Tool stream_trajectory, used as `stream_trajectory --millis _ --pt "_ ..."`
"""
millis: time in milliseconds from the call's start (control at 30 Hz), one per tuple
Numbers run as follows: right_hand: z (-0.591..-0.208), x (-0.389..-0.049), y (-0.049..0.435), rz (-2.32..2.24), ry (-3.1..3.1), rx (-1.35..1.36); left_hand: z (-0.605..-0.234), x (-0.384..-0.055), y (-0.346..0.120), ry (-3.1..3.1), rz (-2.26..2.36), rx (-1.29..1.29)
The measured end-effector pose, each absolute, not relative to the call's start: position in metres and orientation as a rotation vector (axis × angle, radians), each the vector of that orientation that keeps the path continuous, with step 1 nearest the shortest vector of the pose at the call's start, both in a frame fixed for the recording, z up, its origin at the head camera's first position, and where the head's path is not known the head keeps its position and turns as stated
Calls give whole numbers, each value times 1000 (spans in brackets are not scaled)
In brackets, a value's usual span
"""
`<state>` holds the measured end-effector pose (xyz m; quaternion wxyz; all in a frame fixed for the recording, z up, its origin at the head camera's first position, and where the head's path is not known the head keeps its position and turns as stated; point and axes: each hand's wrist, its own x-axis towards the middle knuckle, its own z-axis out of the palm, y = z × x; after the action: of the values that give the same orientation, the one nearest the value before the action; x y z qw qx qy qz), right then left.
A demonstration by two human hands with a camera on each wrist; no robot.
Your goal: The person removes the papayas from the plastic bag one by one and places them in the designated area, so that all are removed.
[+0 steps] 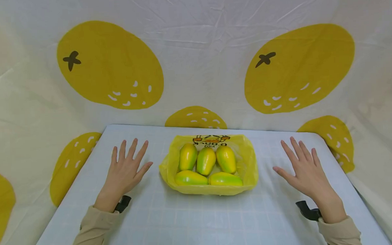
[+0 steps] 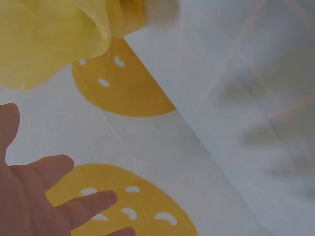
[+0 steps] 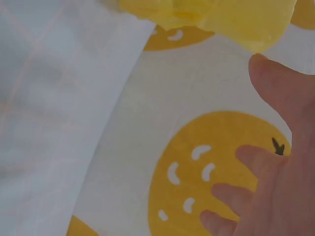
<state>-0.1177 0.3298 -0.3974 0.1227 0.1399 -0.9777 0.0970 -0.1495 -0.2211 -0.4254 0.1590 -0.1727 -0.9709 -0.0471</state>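
Note:
A yellow plastic bag (image 1: 246, 171) stands with its mouth spread wide near the middle of the table. Inside it lie several yellow-green mangoes (image 1: 206, 161), three upright behind and two lengthwise in front. To the bag's left, my left hand (image 1: 124, 173) is held with fingers spread, touching nothing. My right hand (image 1: 306, 171) is on the other side, also with fingers spread and apart from the bag. Each wrist view shows the bag's yellow side (image 2: 49, 44) beyond the hand.
The table (image 1: 199, 223) has a pale cover with a faint grid. Behind and around it hangs a white curtain (image 1: 200, 64) printed with large yellow fruit. A black wrist mount (image 1: 122, 203) sits on the left wrist, another mount (image 1: 307, 210) on the right.

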Motion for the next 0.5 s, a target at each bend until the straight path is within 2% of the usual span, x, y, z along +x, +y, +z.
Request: stream_trajectory --millis 500 --pt "-387 -121 325 409 -2721 459 -424 -148 -220 -2606 -186 -606"
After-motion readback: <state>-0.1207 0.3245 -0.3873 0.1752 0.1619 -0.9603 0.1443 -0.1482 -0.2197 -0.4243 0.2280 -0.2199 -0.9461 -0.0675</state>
